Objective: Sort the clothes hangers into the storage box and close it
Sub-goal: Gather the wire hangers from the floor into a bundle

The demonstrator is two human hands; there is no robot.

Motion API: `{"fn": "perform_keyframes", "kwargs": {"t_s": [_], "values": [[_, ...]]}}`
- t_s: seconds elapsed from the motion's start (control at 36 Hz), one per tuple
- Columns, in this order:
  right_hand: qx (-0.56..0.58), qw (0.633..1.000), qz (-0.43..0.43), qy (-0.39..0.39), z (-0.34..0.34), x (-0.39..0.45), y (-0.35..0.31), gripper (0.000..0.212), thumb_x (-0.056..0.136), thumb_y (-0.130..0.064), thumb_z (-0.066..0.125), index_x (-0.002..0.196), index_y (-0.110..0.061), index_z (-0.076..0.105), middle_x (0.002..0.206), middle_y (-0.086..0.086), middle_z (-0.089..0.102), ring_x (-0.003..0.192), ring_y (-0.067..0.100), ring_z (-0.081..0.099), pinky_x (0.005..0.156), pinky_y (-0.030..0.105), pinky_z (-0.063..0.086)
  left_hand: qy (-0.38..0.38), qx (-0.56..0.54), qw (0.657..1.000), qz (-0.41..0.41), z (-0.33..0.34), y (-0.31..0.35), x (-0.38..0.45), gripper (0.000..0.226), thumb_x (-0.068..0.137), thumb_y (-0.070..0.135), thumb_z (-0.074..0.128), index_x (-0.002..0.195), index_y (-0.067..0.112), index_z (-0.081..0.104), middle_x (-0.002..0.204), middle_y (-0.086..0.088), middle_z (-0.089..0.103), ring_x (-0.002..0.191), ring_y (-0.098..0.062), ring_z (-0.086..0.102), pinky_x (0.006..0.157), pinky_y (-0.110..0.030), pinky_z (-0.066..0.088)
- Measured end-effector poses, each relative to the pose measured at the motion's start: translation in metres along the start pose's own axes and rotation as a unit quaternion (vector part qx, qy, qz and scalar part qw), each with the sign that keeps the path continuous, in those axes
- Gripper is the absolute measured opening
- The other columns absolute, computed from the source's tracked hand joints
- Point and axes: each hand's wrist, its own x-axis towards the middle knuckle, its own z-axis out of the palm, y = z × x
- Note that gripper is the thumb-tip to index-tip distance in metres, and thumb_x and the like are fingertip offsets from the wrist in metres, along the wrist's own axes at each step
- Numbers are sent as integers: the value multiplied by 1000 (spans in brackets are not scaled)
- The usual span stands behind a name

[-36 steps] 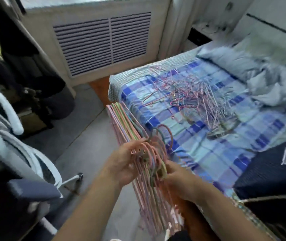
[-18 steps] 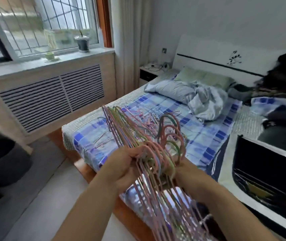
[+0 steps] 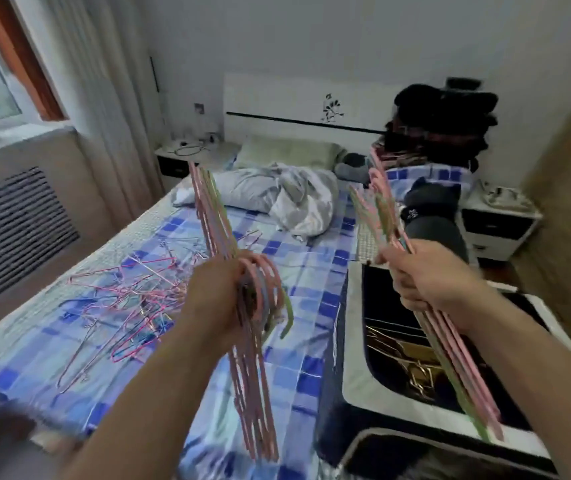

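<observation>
Single pastel plastic hanger bundle (image 3: pixel 253 341) now split: left hand (image 3: pixel 214 299) grips one half, right hand (image 3: pixel 429 282) clamps the other (image 3: pixel 450 358) above open black storage box (image 3: pixel 357 341).

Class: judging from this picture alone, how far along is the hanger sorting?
Done: some gold hangers already lie in the open storage box. In hand: the left hand and right hand each grip a pastel bundle. Left: the loose wire hangers on the bed, then closing the box.

No legible text, label, brand, number or sign found. A black flower motif on the white wooden headboard (image 3: pixel 298 105) is decoration only, carrying no lettering.
</observation>
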Motion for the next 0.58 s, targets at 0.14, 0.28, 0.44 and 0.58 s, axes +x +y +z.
{"fn": "perform_keyframes", "kwargs": {"t_s": [0.14,0.28,0.44,0.58], "values": [[-77,990,10,119,-17,7,23,24,105,-21,47,89,-7,58,46,-4,37,33,8,28,33,19,20,76,102,990,-64,2,-10,57,11,88,-2,51,83,3,60,67,-17,48,44,-22,51,44,-25,39],[-474,866,-83,135,-53,3,43,25,105,-34,46,81,-25,47,69,-6,56,59,10,50,53,29,38,100,191,973,-79,3,-30,114,22,97,2,42,77,11,46,58,-6,48,31,-15,49,36,-21,33],[-763,640,-30,91,-86,-29,64,23,92,-16,50,103,-27,33,71,-6,34,58,19,46,44,33,20,41,455,887,60,45,-45,148,24,100,7,47,78,15,50,70,-10,57,52,-19,56,44,-23,46],[-781,619,-38,74,-97,-31,72,38,89,-10,53,123,-20,38,94,0,61,85,31,65,60,38,44,-63,592,791,142,97,-58,138,18,100,6,40,83,7,44,80,-15,51,80,-37,58,67,-44,44]]}}
